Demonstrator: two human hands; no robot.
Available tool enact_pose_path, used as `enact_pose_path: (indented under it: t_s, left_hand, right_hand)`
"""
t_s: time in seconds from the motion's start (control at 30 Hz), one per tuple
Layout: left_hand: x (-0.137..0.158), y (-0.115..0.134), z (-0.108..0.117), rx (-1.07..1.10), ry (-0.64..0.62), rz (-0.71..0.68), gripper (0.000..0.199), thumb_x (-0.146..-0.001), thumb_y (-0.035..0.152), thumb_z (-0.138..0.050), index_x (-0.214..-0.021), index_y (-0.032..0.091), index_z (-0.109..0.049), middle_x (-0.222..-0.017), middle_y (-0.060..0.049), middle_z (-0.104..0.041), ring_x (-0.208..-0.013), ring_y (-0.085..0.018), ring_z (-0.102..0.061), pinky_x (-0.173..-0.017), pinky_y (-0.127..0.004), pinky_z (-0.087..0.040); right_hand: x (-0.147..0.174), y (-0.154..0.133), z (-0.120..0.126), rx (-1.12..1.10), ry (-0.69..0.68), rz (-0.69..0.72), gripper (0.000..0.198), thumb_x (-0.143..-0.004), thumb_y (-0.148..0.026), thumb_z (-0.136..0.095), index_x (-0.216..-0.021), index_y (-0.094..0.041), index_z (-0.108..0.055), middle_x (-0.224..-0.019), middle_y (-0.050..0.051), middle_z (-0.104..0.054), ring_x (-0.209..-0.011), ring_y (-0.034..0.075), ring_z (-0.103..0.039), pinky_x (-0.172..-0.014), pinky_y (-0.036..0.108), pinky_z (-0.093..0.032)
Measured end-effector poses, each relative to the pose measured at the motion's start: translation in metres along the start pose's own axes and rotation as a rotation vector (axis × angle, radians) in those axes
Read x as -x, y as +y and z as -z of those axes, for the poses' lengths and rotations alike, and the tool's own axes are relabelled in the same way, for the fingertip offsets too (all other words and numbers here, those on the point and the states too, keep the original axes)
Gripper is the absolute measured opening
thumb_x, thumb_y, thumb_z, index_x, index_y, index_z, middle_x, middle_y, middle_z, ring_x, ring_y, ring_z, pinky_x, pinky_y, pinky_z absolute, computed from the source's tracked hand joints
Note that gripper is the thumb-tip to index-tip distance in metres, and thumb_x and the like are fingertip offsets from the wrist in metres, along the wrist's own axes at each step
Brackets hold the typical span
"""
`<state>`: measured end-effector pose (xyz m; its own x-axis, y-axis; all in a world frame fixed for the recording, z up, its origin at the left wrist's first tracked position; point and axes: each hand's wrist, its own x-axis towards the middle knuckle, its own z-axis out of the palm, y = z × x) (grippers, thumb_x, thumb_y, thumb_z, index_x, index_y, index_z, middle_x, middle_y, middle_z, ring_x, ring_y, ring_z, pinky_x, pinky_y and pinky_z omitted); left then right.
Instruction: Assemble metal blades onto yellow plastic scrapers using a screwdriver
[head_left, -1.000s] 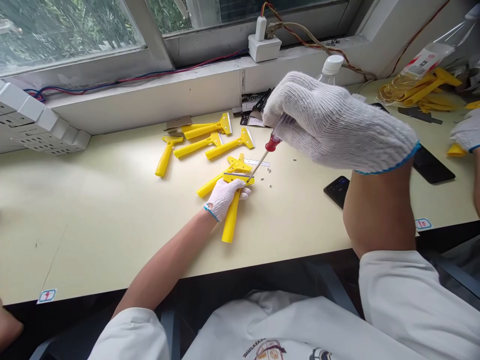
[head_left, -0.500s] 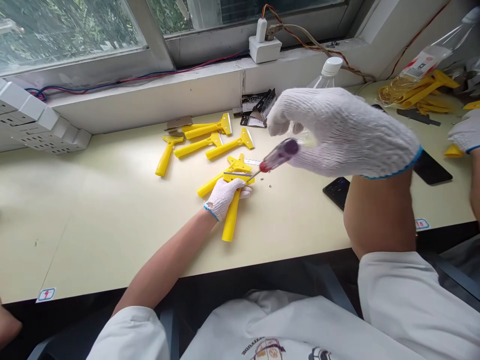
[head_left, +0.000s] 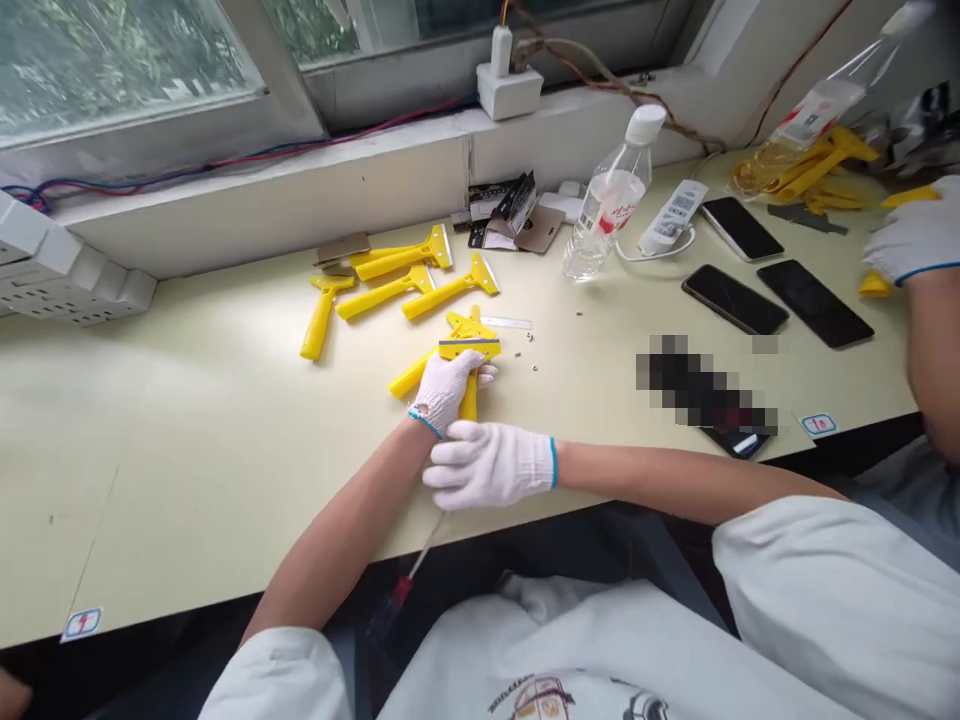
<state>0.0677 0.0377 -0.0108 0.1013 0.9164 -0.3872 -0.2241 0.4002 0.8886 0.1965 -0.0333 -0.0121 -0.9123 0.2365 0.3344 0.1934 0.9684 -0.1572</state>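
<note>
My left hand [head_left: 444, 388], in a white knit glove, is closed around a yellow scraper [head_left: 470, 349] just below its wide head, which has a blade along the top edge. My right hand [head_left: 491, 466], gloved too, curls over the lower end of the same handle and hides it. A screwdriver [head_left: 403, 590] slants down towards my lap, its dark handle with a red collar below the table edge. Its shaft meets my right fingers; whether they grip it cannot be made out. Another yellow scraper [head_left: 411, 377] lies behind my left hand, beside a loose blade [head_left: 510, 323].
Several yellow scrapers [head_left: 375, 297] lie further back. Small screws [head_left: 529, 337] sit right of my hands. A water bottle [head_left: 606, 205], a power strip [head_left: 673, 217] and several phones [head_left: 735, 299] are at the right. Another person's gloved hand [head_left: 916, 235] works at the far right.
My right hand has come down and left from above the scraper to its handle. The screwdriver tip has left the scraper head, and its handle now points towards my lap.
</note>
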Motion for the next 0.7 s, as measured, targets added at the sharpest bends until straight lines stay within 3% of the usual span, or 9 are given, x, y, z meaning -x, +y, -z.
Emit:
enact_pose_path:
  t_s: [0.03, 0.1, 0.3, 0.53, 0.6, 0.67, 0.7]
  left_hand:
    - [-0.002, -0.001, -0.001, 0.012, 0.014, -0.019, 0.015, -0.083, 0.021, -0.078, -0.097, 0.019, -0.073, -0.084, -0.005, -0.077, -0.073, -0.015, -0.073, -0.072, -0.027, -0.064]
    - [-0.005, -0.002, -0.003, 0.036, 0.032, -0.054, 0.015, -0.084, 0.02, -0.077, -0.098, 0.017, -0.072, -0.086, -0.006, -0.079, -0.073, -0.014, -0.073, -0.074, -0.027, -0.065]
    - [-0.008, -0.007, 0.0, 0.079, 0.065, -0.049, 0.024, -0.081, 0.02, -0.081, -0.103, 0.015, -0.073, -0.095, -0.009, -0.082, -0.083, -0.021, -0.082, -0.078, -0.032, -0.071]
    - [-0.007, -0.007, -0.003, 0.102, 0.066, -0.05, 0.023, -0.081, 0.02, -0.08, -0.102, 0.014, -0.073, -0.094, -0.007, -0.081, -0.078, -0.017, -0.079, -0.076, -0.03, -0.07]
    - [-0.006, -0.005, -0.004, 0.109, 0.067, -0.046, 0.021, -0.082, 0.019, -0.079, -0.101, 0.015, -0.073, -0.093, -0.006, -0.08, -0.076, -0.016, -0.077, -0.076, -0.029, -0.069]
    - [-0.004, -0.004, -0.003, 0.115, 0.051, -0.047, 0.014, -0.084, 0.019, -0.078, -0.096, 0.016, -0.072, -0.089, -0.004, -0.078, -0.074, -0.014, -0.074, -0.076, -0.028, -0.067]
    - [-0.003, -0.003, -0.003, 0.106, 0.042, -0.055, 0.01, -0.084, 0.018, -0.077, -0.091, 0.017, -0.07, -0.085, -0.002, -0.076, -0.073, -0.014, -0.072, -0.076, -0.028, -0.066]
  right_hand:
    - [0.002, 0.0, 0.0, 0.036, -0.021, 0.106, 0.024, -0.114, -0.022, -0.05, -0.107, -0.034, -0.07, -0.12, -0.006, -0.075, -0.115, 0.016, -0.065, -0.106, 0.038, -0.055]
    - [0.005, 0.0, 0.001, 0.076, -0.068, 0.177, 0.031, -0.11, -0.01, -0.043, -0.102, -0.028, -0.067, -0.11, -0.001, -0.075, -0.109, 0.019, -0.066, -0.1, 0.042, -0.056]
    - [0.009, -0.007, 0.007, -0.084, -0.112, 0.065, 0.039, -0.107, -0.002, -0.037, -0.095, -0.024, -0.068, -0.112, 0.001, -0.075, -0.116, 0.018, -0.069, -0.112, 0.043, -0.057]
    - [0.007, -0.012, 0.011, -0.042, -0.088, 0.072, 0.04, -0.111, -0.012, -0.037, -0.096, -0.023, -0.072, -0.1, 0.002, -0.073, -0.097, 0.018, -0.067, -0.1, 0.043, -0.06]
    - [0.01, -0.011, 0.013, -0.104, -0.089, 0.049, 0.033, -0.112, -0.022, -0.043, -0.097, -0.025, -0.072, -0.099, 0.002, -0.072, -0.094, 0.018, -0.067, -0.097, 0.043, -0.06]
    - [0.014, -0.003, 0.016, -0.162, -0.064, -0.043, 0.025, -0.111, -0.039, -0.052, -0.101, -0.028, -0.072, -0.101, 0.002, -0.073, -0.097, 0.021, -0.07, -0.098, 0.047, -0.061]
    - [0.016, 0.004, 0.019, -0.159, -0.013, -0.157, 0.023, -0.108, -0.045, -0.056, -0.103, -0.03, -0.073, -0.103, 0.002, -0.073, -0.101, 0.024, -0.071, -0.101, 0.051, -0.061]
